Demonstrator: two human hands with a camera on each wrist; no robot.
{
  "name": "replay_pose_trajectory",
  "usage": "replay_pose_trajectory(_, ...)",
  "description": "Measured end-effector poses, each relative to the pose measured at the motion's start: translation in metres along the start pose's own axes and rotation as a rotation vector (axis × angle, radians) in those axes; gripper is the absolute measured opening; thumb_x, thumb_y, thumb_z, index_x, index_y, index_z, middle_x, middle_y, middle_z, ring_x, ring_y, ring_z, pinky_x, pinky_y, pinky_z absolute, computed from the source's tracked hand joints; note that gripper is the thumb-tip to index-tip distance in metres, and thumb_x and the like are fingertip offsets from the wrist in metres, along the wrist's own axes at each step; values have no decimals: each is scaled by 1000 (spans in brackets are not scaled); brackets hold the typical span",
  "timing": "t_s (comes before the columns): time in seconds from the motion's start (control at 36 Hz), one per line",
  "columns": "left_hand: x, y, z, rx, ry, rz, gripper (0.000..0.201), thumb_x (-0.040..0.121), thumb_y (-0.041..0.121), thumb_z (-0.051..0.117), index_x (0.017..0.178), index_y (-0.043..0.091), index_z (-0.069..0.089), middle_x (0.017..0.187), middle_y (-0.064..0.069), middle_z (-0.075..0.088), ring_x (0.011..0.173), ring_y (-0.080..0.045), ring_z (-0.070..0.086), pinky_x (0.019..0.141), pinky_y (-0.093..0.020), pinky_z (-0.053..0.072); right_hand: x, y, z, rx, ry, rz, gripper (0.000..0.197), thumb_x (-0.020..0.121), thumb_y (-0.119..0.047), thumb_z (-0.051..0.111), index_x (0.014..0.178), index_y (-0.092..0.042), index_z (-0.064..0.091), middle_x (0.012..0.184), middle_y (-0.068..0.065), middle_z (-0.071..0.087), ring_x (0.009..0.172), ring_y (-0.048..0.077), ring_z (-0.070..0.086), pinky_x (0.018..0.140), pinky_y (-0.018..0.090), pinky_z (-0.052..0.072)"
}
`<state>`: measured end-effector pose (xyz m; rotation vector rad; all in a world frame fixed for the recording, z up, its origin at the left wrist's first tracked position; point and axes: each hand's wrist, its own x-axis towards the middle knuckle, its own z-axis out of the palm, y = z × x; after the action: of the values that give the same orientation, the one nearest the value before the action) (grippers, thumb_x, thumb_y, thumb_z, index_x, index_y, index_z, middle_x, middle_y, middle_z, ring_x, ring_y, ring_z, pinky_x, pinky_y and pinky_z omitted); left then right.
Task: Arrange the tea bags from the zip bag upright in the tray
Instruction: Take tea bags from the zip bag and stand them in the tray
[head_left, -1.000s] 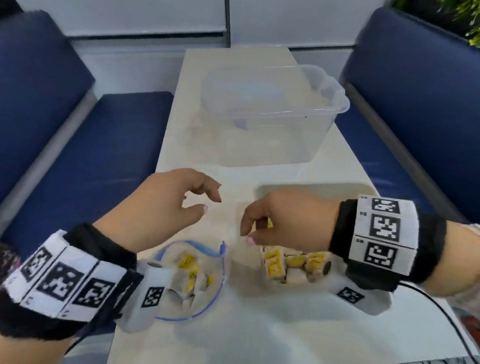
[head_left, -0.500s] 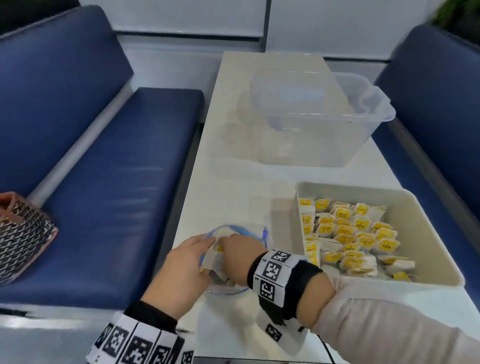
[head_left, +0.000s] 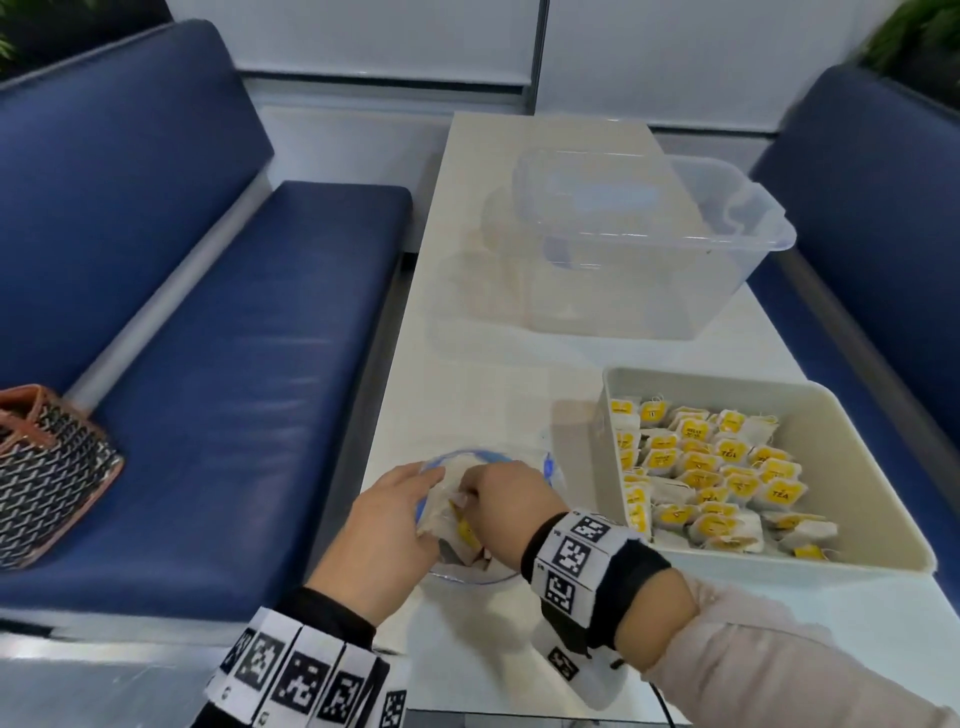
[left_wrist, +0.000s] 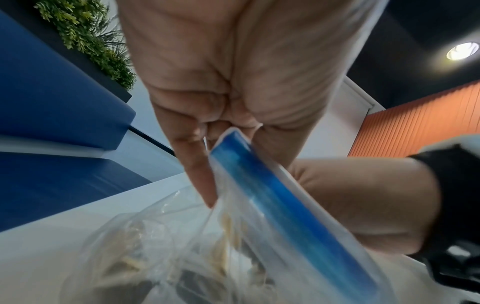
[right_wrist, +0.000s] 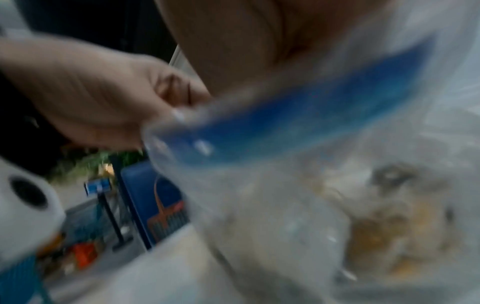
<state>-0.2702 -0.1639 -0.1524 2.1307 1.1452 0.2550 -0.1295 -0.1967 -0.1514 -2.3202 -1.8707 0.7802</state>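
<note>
Left hand (head_left: 387, 525) pinching blue rim of zip bag (head_left: 551, 464) on table (head_left: 467, 332); right hand (head_left: 501, 506) reaching inside, grip hidden. Tea bags (head_left: 701, 470) packed in tray (head_left: 878, 525) just right.

Booth seating, like café or office break area. Narrow pale counter (head_left: 467, 364) between two facing blue padded benches (head_left: 249, 338), (head_left: 872, 218). White panelled wall (head_left: 389, 36) behind. Green foliage (left_wrist: 88, 39) along top of bench back; more at far right (head_left: 919, 31). Dark ceiling with round recessed light (left_wrist: 462, 50); orange ribbed wall panel (left_wrist: 426, 121). Woven handbag (head_left: 47, 467) left on bench seat.
</note>
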Motion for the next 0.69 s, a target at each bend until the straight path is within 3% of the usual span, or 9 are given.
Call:
replay_pose_trajectory(0.14, 0, 1, -1, -70, 59, 33, 45, 82, 12, 70, 124, 25, 58, 131, 9, 49, 114, 0, 43, 82, 12, 17, -12, 8, -11, 285, 120, -40, 26, 96, -13, 40, 109, -11, 62, 106, 10, 65, 97, 24, 58, 76, 26, 39)
replay_pose_trajectory(0.19, 0, 6, -4, -140, 110, 44, 28, 82, 20, 70, 103, 36, 63, 121, 13, 51, 108, 4, 44, 81, 11, 20, -13, 14, -13, 421, 141, -33, 21, 97, -13, 41, 100, -16, 62, 92, 3, 64, 82, 16, 56, 72, 24, 38)
replay_pose_trajectory(0.25, 1, 8, -8, -204, 174, 54, 21, 84, 22, 68, 91, 41, 61, 116, 17, 53, 103, 8, 46, 81, 9, 23, -11, 17, -13, 580, 144, -26, 20, 97, -12, 44, 87, -22, 58, 78, -6, 57, 76, 14, 54, 77, 30, 46)
replay_pose_trajectory(0.33, 3, 12, -11, -261, 208, 40, 12, 86, 26, 65, 92, 36, 65, 113, 19, 56, 104, 7, 49, 80, 7, 28, -12, 16, -14, 802, 123, -23, 30, 96, -7, 45, 76, -26, 57, 77, -4, 59, 78, 18, 56, 76, 35, 52)
replay_pose_trajectory(0.42, 3, 13, -14, -297, 252, 36, 9, 84, 24, 67, 82, 32, 65, 109, 21, 59, 103, 8, 52, 82, 3, 32, -14, 13, -18, 972, 77, -44, 28, 97, -5, 44, 80, -20, 59, 75, 2, 60, 67, 15, 57, 61, 22, 51)
replay_pose_trajectory(0.5, 2, 13, -17, -292, 277, 43, 7, 88, 22, 63, 82, 25, 64, 106, 20, 63, 102, 4, 56, 89, -14, 40, -12, 10, -17, 1058, 48, 10, 22, 100, -11, 41, 87, -16, 58, 73, 4, 62, 58, 14, 60, 56, 22, 50)
replay_pose_trajectory(0.58, -3, 12, -20, -286, 319, 81, 8, 90, 22, 60, 83, 22, 63, 82, 20, 65, 80, 5, 57, 70, -7, 41, -8, 10, -11, 955, 35, 93, 28, 100, -10, 36, 82, -18, 57, 81, 8, 63, 60, 19, 58, 59, 28, 48)
replay_pose_trajectory(0.67, -7, 7, -18, -243, 310, 76, 13, 93, 23, 55, 80, 27, 55, 63, 13, 56, 65, -5, 49, 60, -13, 37, -1, 8, -2, 391, -9, 13, 23, 93, -8, 42, 102, -13, 63, 104, 13, 64, 92, 27, 61, 78, 29, 45)
replay_pose_trajectory(0.69, -8, 5, -15, -213, 289, 64, 18, 94, 24, 53, 78, 31, 51, 60, 13, 52, 63, -9, 44, 59, -17, 34, 1, 6, 2, 223, -32, -5, 24, 92, -11, 46, 109, -11, 61, 111, 13, 63, 102, 28, 59, 80, 28, 43)
